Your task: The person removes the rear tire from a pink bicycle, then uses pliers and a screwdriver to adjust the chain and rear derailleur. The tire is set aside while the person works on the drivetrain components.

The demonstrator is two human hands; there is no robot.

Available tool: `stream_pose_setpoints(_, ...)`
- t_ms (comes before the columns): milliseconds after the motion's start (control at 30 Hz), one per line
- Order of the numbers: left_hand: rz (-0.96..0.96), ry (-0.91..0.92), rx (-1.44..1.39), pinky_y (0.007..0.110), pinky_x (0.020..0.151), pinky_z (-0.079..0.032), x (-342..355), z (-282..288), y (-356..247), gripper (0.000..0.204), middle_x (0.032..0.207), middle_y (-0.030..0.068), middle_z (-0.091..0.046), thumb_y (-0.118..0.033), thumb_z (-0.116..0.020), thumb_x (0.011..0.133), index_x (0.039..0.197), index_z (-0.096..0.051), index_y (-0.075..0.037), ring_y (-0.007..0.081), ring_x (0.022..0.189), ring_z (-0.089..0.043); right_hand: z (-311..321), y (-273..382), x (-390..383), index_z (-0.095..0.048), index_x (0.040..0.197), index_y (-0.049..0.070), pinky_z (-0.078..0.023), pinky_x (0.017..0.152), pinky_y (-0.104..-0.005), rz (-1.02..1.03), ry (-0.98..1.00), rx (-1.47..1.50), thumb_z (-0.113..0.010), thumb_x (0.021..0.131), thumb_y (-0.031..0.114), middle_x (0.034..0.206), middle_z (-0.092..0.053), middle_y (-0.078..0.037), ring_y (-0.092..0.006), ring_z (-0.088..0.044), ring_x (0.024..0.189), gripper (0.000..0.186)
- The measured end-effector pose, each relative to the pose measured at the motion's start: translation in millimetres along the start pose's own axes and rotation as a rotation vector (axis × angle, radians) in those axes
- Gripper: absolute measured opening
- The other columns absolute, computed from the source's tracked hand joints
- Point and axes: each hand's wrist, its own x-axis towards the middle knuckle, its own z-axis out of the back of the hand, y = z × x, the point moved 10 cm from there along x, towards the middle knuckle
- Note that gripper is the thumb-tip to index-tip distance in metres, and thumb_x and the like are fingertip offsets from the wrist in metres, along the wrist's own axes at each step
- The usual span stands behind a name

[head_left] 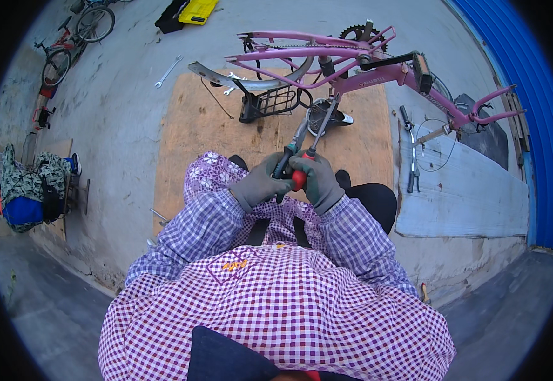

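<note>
- Two gloved hands meet above the lap, each closed around a tool — both tools point up toward the pink bicycle frame (378, 76) lying on the plywood sheet (194, 140).
- Left hand (260, 184) grips the black handle of the pliers (289, 155); steel and stiff, probably weighty for their size, best held low on the rubbery grip.
- Right hand (317, 181) wraps the red handle of a screwdriver (314, 143), whose thin shaft reaches a metal part under the frame (exactly what it touches is hard to tell).
- Handles look grippy, not slippery — bare shafts would slide in gloves.
</note>
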Motion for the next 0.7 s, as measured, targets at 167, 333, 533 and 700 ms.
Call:
stream_pose_setpoints(167, 0.108, -0.122, 0.102, 0.029, 0.073, -0.055, -5.5, 0.8, 25.9, 0.056, 0.115, 0.0093, -0.064, -0.011, -0.079, 0.084, 0.132, -0.051, -0.002, 0.0128, 0.086, -0.064, 3.7, -9.1, -1.9, -0.065, 0.101, -0.004, -0.057, 0.076, -0.034, 0.03, -0.126, 0.089, -0.066, 0.091, 0.014, 0.091, -0.07, -0.013, -0.0222, -0.067, 0.08, 0.02)
stream_pose_setpoints(333, 0.259, -0.094, -0.195, 0.035, 0.072, -0.064, -7.1, 1.7, 34.2, 0.051, 0.119, 0.0132, -0.066, -0.015, -0.075, 0.089, 0.132, -0.052, -0.001, 0.0235, 0.096, -0.073, 11.3, -24.3, 3.1, -0.065, 0.1, -0.004, -0.059, 0.079, -0.0364, 0.021, -0.23, 0.178, -0.066, 0.091, 0.013, 0.096, -0.071, -0.015, -0.0243, -0.07, 0.083, 0.02)
stream_pose_setpoints(533, 0.223, -0.111, 0.017, 0.034, 0.069, -0.063, -0.8, 41.0, -11.1, 0.042, 0.114, 0.0119, -0.069, -0.016, -0.074, 0.09, 0.126, -0.06, 0.001, 0.0218, 0.094, -0.074, 3.1, -0.3, 14.7, -0.066, 0.108, -0.005, -0.059, 0.086, -0.0387, 0.041, -0.105, 0.038, -0.066, 0.092, 0.014, 0.102, -0.071, -0.016, -0.0251, -0.07, 0.095, 0.025)
stream_pose_setpoints(700, 0.136, -0.19, 0.196, 0.032, 0.076, -0.061, -4.8, 83.0, -50.5, 0.035, 0.108, 0.0098, -0.072, -0.011, -0.076, 0.09, 0.122, -0.065, 0.0, 0.0161, 0.096, -0.071, 1.9, 20.2, 7.8, -0.066, 0.116, -0.009, -0.059, 0.094, -0.0416, -0.101, -0.078, -0.067, -0.068, 0.092, 0.016, 0.111, -0.072, -0.018, -0.0272, -0.072, 0.103, 0.035)
